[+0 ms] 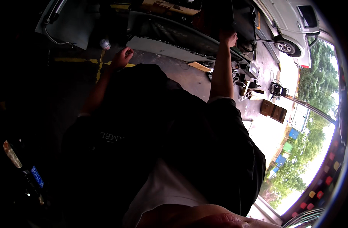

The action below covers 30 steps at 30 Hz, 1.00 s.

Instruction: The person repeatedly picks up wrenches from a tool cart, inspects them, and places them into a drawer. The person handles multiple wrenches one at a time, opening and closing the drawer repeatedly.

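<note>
My right hand (229, 38) reaches far out at the top, its arm stretched. Its fingers are bent against the lower edge of a dark upright panel (219, 15); what they grip is lost in shadow. On the other side, my left hand (122, 57) hangs with curled fingers and nothing visible in it. A long dark cover with a pale lower edge, perhaps a car bumper (170, 36), runs between the two hands. Close to my left hand, a small whitish can or bottle (104, 44) stands on the floor.
A grey cabinet-like box (67, 26) stands at upper left. Loose parts and tools (246, 78) clutter the floor to the right, with a brown carton (273, 111) beyond. A white vehicle (291, 26) is at upper right; another car's plate (37, 176) shows at lower left.
</note>
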Available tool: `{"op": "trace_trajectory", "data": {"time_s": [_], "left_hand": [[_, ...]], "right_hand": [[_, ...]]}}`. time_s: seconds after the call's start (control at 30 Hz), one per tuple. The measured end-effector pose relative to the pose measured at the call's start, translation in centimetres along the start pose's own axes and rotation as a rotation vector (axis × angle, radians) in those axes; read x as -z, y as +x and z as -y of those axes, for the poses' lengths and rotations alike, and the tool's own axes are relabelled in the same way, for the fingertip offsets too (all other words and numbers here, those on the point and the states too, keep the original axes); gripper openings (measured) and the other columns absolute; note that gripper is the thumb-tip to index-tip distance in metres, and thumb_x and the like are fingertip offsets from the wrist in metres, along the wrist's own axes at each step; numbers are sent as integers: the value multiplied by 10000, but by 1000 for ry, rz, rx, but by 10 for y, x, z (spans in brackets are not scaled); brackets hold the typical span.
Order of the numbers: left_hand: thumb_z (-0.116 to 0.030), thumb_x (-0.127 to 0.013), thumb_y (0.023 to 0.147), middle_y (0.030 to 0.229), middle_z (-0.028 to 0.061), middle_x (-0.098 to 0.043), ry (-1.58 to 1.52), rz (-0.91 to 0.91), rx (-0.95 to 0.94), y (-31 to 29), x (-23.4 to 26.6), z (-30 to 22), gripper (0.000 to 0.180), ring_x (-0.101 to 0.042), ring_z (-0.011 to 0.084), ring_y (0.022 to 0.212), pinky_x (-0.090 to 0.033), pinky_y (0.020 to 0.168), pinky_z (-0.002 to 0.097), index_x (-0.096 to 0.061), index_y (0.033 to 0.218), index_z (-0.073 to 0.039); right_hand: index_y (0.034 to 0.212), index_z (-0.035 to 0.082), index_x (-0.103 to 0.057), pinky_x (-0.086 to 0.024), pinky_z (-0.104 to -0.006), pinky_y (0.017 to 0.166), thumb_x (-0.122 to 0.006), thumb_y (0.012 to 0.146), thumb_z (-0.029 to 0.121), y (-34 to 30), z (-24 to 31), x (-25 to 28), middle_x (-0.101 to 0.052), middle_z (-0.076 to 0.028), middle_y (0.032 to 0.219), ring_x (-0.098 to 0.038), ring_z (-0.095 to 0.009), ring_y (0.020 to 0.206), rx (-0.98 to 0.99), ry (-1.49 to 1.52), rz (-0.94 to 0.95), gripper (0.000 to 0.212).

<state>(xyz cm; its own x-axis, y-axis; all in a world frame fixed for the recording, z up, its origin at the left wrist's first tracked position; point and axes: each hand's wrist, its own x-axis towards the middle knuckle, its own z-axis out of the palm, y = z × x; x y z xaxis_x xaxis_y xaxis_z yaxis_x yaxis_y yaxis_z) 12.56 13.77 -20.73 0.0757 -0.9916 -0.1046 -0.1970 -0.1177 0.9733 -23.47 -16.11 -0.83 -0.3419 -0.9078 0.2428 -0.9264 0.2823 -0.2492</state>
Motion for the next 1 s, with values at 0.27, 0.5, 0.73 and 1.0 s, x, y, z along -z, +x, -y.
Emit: {"op": "trace_trajectory", "data": {"time_s": [0.27, 0.5, 0.73, 1.0], "left_hand": [[-171, -545, 978, 946, 10, -592, -82, 105, -3, 6, -3, -69, 154, -573, 95, 894, -461, 841, 282, -563, 1041, -33], [-199, -565, 975, 964, 15, -625, -399, 144, -58, 10, -26, -102, 193, -589, 113, 952, -458, 891, 286, -601, 1065, -33], [-272, -478, 1029, 997, 36, -645, -398, 295, -56, -1, -42, -137, 344, -607, 133, 969, -477, 905, 288, -581, 1245, -25], [-257, -517, 1012, 971, 45, -669, -396, 425, -85, -1, -38, -128, 341, -611, 131, 954, -477, 890, 296, -614, 1202, 9]], "right_hand": [[983, 34, -699, -527, -376, 681, -716, 797, 375, 24, -49, -15, -695, -139, 926, -662, -242, 833, -6, 502, 334, 389], [985, 18, -650, -476, -267, 588, -661, 913, 154, -81, -63, 61, -641, -43, 819, -608, -136, 738, -130, 1325, 724, 154], [1069, -14, -618, -488, -285, 658, -625, 951, 226, -172, -37, 58, -679, -104, 900, -624, -167, 743, -95, 1277, 1151, 268], [1047, -8, -603, -475, -298, 641, -557, 987, 208, -200, -10, 55, -678, -139, 908, -627, -193, 743, -185, 1348, 1283, 229]]}}
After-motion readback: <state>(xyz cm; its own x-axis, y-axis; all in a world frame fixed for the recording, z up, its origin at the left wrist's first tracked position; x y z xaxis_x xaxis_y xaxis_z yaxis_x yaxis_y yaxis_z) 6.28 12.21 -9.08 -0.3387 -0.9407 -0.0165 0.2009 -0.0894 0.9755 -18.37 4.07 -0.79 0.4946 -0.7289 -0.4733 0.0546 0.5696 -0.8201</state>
